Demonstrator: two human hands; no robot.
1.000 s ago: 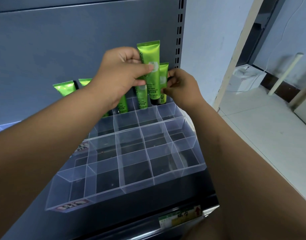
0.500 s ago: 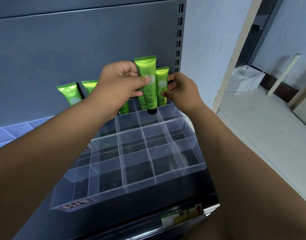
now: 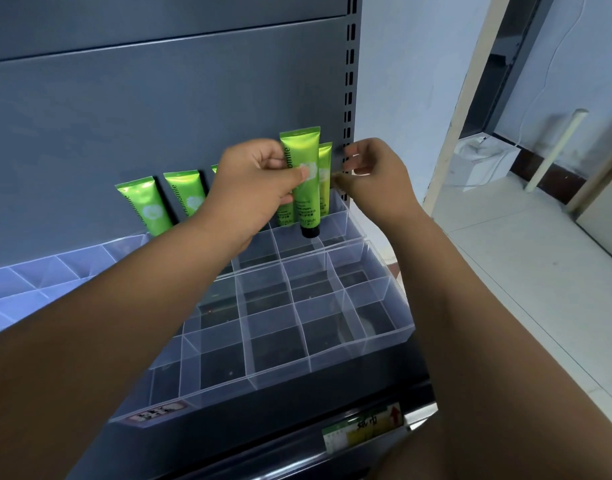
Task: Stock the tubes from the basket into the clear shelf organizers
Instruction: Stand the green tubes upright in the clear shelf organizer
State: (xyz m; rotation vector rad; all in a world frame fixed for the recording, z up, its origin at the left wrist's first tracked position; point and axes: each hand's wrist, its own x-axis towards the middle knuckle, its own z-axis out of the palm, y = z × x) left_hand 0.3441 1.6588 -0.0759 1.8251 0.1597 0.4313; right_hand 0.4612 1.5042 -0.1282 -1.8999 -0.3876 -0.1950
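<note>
Much of the stock is masked by the arms: the left hand (image 3: 256, 192) covers all but a sliver of one green tube (image 3: 214, 168) and the top of another (image 3: 285, 218) just under its knuckles, and both forearms cross the left and right parts of the front organizer (image 3: 280, 379), so several of its compartments cannot be checked. The print on the tubes is too small to read, and so are the sticker (image 3: 159, 412) on that organizer's front wall and the price label (image 3: 363, 427) on the shelf edge near the bottom of the frame. The left hand grips the held tube (image 3: 299, 150) around its middle, thumb across the front, upright, with its black cap (image 3: 310, 231) pointing down over a compartment near the right end of the back organizer (image 3: 346, 220); whether the cap is already inside, I cannot tell. Just behind and to the right stands the rear tube (image 3: 326, 161), half hidden by the held one. The right hand (image 3: 377, 178) has its fingers curled, with its fingertips at that tube's right edge, but I cannot tell whether it actually pinches it. Left of centre, two more tubes (image 3: 143, 209) lean against the grey back panel (image 3: 159, 98), and a side organizer (image 3: 38, 275) runs off the left edge.
</note>
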